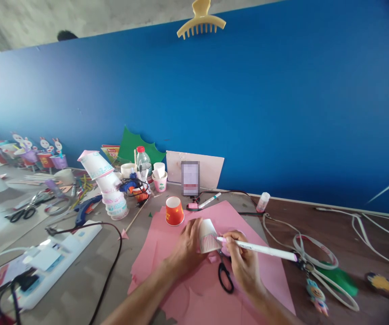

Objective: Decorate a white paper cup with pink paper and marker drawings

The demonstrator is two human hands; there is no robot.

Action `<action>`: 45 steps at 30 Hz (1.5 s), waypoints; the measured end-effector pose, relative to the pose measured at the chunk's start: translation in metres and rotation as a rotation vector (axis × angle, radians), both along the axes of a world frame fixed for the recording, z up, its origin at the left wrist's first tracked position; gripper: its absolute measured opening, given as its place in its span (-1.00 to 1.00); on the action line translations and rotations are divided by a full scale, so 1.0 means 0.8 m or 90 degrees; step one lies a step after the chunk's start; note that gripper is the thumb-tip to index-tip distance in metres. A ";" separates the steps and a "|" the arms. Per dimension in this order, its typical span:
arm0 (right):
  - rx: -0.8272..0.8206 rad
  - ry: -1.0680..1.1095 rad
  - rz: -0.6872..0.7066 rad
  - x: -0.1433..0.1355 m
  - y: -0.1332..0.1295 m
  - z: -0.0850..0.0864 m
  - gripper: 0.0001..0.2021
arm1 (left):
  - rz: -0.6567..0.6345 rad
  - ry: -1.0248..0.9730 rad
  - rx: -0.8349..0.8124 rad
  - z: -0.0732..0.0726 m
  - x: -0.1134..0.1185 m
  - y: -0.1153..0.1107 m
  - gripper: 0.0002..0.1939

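My left hand (189, 241) is closed around a white paper cup (209, 235), which lies tilted over pink paper (252, 266). Pink stripes cover part of the cup's side. Between the fingers of my right hand (243, 259) is a white marker pen (265, 248), its tip at or close to the striped side. Its other end has a pink tip and points right. Under my hands lie scissors (226, 277) with black handles, their blades partly hidden. Just beyond my left hand, a red paper cup (174, 211) stands on the pink paper.
A leaning stack of decorated cups (115, 198) stands left, near a blue glue gun (84, 210) and a white power strip (59, 266). Behind are a bottle (143, 162) and a blurred phone-like screen (190, 178). A glue stick (263, 201) and white cords (316, 253) lie right. A blue partition (248, 99) rises behind.
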State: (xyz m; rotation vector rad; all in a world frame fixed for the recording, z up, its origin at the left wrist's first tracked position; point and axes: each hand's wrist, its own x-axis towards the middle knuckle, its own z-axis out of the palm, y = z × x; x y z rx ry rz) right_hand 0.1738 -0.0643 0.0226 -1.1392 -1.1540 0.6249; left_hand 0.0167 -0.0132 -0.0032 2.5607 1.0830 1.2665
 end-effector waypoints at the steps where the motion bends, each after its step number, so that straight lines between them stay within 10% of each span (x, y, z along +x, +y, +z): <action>1: 0.009 -0.005 -0.005 0.000 0.000 -0.001 -0.74 | -0.002 0.001 0.003 -0.001 0.000 0.000 -0.27; 45: 0.073 -0.093 0.033 0.005 0.000 -0.013 -0.83 | 0.008 0.011 0.020 0.011 0.005 -0.005 -0.44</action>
